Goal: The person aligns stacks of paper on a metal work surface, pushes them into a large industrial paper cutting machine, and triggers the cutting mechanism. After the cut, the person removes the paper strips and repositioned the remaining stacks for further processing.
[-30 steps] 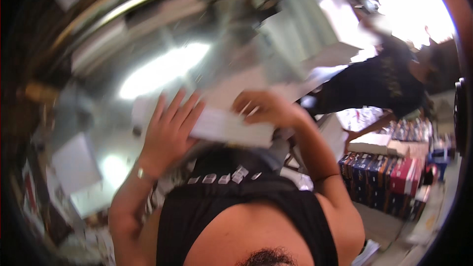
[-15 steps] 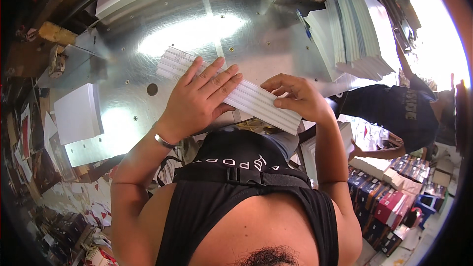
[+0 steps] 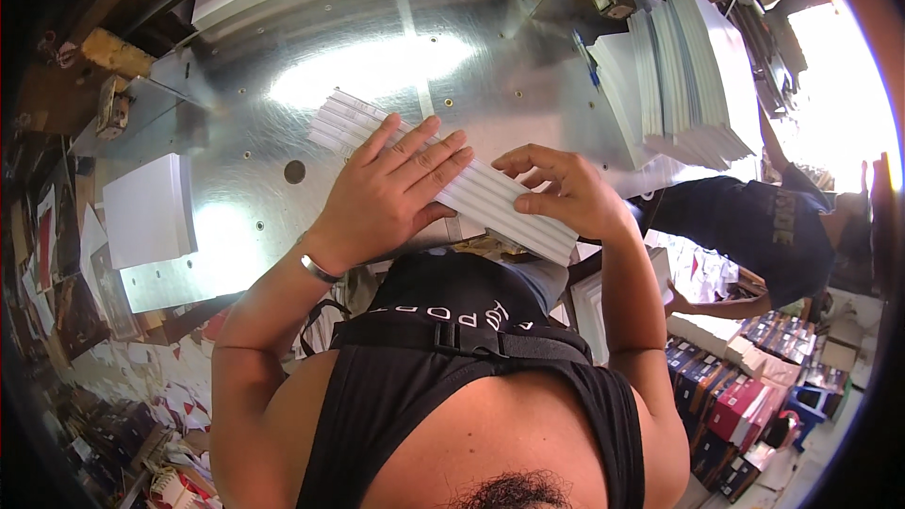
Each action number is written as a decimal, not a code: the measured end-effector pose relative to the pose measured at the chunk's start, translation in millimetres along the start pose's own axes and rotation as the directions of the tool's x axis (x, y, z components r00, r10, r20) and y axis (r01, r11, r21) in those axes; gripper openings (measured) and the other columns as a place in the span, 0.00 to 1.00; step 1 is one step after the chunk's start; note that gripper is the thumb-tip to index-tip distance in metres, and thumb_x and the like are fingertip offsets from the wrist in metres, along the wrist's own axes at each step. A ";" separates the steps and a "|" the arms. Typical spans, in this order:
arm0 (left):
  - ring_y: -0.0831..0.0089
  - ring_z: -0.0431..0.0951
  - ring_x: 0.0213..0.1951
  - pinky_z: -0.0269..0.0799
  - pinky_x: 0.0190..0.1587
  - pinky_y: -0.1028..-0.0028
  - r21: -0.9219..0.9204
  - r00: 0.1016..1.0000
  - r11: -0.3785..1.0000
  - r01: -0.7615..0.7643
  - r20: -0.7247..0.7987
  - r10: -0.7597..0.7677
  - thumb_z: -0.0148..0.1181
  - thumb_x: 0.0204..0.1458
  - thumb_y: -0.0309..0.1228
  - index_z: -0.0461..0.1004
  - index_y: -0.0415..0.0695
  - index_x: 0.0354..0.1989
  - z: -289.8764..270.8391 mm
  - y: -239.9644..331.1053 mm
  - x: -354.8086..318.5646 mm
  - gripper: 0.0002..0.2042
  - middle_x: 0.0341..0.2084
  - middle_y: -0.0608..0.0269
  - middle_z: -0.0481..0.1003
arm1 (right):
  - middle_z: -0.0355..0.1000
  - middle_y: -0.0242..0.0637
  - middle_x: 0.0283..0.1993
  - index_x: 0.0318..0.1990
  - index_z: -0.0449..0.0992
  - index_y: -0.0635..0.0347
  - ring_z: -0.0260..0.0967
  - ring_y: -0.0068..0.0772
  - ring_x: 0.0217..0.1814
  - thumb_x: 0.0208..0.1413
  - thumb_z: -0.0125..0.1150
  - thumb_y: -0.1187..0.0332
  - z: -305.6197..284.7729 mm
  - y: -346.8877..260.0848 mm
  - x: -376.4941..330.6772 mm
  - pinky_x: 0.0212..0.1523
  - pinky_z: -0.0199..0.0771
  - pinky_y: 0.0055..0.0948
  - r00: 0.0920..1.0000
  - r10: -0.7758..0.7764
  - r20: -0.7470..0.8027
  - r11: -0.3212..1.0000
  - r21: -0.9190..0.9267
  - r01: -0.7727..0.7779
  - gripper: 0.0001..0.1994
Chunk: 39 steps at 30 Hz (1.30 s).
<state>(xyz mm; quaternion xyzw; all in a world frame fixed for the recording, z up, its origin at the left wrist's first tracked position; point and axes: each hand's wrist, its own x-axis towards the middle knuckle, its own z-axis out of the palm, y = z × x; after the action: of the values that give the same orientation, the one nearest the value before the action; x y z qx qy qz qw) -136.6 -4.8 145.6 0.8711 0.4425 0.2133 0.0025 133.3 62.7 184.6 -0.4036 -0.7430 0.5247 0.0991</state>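
Note:
A slanting bundle of white paper stacks (image 3: 493, 190), with several stepped, parallel edges, lies at the near edge of the metal table. My left hand (image 3: 382, 179) rests flat across its middle, fingers stretched out and slightly spread, the thumb by its near edge. Over the right part of the bundle, my right hand (image 3: 566, 193) is curved, its thumb on the paper and its fingertips near the far edge. A gap shows between that thumb and the fingers. The left end of the bundle extends past my left fingers.
Tall stacks of white sheets (image 3: 683, 80) stand at the back right beside a blue pen (image 3: 585, 57). A smaller white paper stack (image 3: 149, 212) lies at the left of the metal table (image 3: 368, 123). To the right, another person (image 3: 740, 226) in dark clothing stands near piled boxes (image 3: 721, 386).
The stepped edges of the bundle have shifted slightly under my hands, and its left end looks more tilted. Both hands stay in nearly the same place. The whole view has shifted a little.

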 end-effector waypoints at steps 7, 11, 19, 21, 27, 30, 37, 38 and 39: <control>0.63 0.72 0.56 0.60 0.65 0.59 -0.144 0.997 0.989 -0.023 0.074 0.034 0.69 0.43 0.44 0.71 0.46 0.62 -18.5 -7.4 17.6 0.34 0.52 0.60 0.74 | 0.76 0.43 0.53 0.62 0.69 0.60 0.77 0.45 0.51 0.41 0.74 0.68 16.9 -31.7 -10.2 0.50 0.76 0.39 1.000 0.014 -0.008 0.947 -0.321 -0.015 0.36; 0.63 0.74 0.52 0.66 0.60 0.62 -0.232 0.974 0.970 -0.073 0.194 0.119 0.73 0.39 0.41 0.72 0.44 0.59 -17.3 -13.2 30.9 0.35 0.50 0.59 0.74 | 0.73 0.52 0.53 0.65 0.64 0.60 0.72 0.59 0.51 0.34 0.77 0.62 32.7 -36.1 -18.8 0.51 0.72 0.46 0.992 -0.091 -0.083 0.819 -0.573 0.027 0.45; 0.64 0.70 0.62 0.61 0.67 0.58 -0.026 0.994 0.993 -0.111 -0.016 0.111 0.68 0.47 0.40 0.71 0.49 0.62 1.0 4.9 9.5 0.31 0.60 0.63 0.72 | 0.77 0.52 0.49 0.55 0.75 0.61 0.75 0.56 0.49 0.53 0.67 0.59 12.0 -9.3 -7.4 0.50 0.75 0.43 0.994 -0.035 -0.108 0.964 -0.267 0.005 0.24; 0.64 0.68 0.64 0.60 0.68 0.57 -0.017 0.997 0.997 -0.077 -0.024 0.076 0.67 0.49 0.41 0.71 0.50 0.63 3.7 6.3 2.6 0.30 0.62 0.65 0.71 | 0.78 0.51 0.48 0.53 0.77 0.62 0.77 0.50 0.48 0.55 0.66 0.62 7.0 -5.6 -2.6 0.49 0.76 0.40 0.995 -0.052 -0.083 0.988 -0.150 0.040 0.20; 0.64 0.70 0.62 0.61 0.66 0.59 -0.043 0.989 0.996 -0.080 -0.130 0.073 0.67 0.48 0.39 0.73 0.48 0.60 0.1 9.7 -7.7 0.28 0.58 0.65 0.73 | 0.79 0.46 0.47 0.54 0.76 0.63 0.78 0.43 0.46 0.53 0.68 0.64 7.0 -12.9 1.8 0.48 0.78 0.37 0.996 0.038 0.077 0.990 -0.137 -0.027 0.22; 0.65 0.71 0.60 0.61 0.65 0.61 -0.125 0.997 0.992 -0.007 -0.076 -0.003 0.67 0.47 0.40 0.73 0.46 0.60 -7.2 9.7 -4.2 0.29 0.58 0.64 0.73 | 0.77 0.44 0.51 0.58 0.73 0.60 0.77 0.45 0.49 0.46 0.70 0.65 20.0 -27.0 -4.8 0.49 0.76 0.39 0.998 0.001 0.060 0.984 -0.176 0.010 0.29; 0.66 0.73 0.55 0.63 0.63 0.63 -0.095 0.997 0.994 -0.061 0.033 0.064 0.68 0.44 0.39 0.74 0.45 0.58 -11.0 0.3 13.7 0.29 0.52 0.65 0.75 | 0.74 0.50 0.55 0.62 0.68 0.60 0.73 0.59 0.53 0.38 0.77 0.57 39.0 -36.1 -17.7 0.52 0.73 0.46 0.989 -0.107 -0.101 0.806 -0.591 0.027 0.40; 0.66 0.73 0.55 0.63 0.63 0.62 -0.098 0.997 0.992 -0.083 -0.016 0.082 0.68 0.43 0.39 0.74 0.46 0.57 -8.9 0.2 13.6 0.29 0.52 0.65 0.75 | 0.75 0.50 0.52 0.61 0.70 0.59 0.73 0.60 0.53 0.42 0.75 0.57 37.1 -32.0 -17.9 0.51 0.73 0.46 0.984 -0.139 -0.113 0.808 -0.587 0.047 0.36; 0.66 0.73 0.55 0.63 0.63 0.62 -0.073 0.996 0.994 -0.085 0.020 0.087 0.68 0.43 0.39 0.74 0.46 0.57 -6.4 0.9 12.4 0.29 0.52 0.65 0.75 | 0.75 0.50 0.52 0.61 0.70 0.59 0.73 0.60 0.53 0.42 0.75 0.57 33.8 -27.2 -16.4 0.51 0.73 0.46 0.986 -0.117 -0.121 0.813 -0.582 0.025 0.36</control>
<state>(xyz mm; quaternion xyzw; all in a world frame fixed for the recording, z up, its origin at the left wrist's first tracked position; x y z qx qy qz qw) -131.9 3.0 156.2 0.8911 0.3964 0.2188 0.0297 111.3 24.1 197.9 -0.4252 -0.8720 0.2379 0.0474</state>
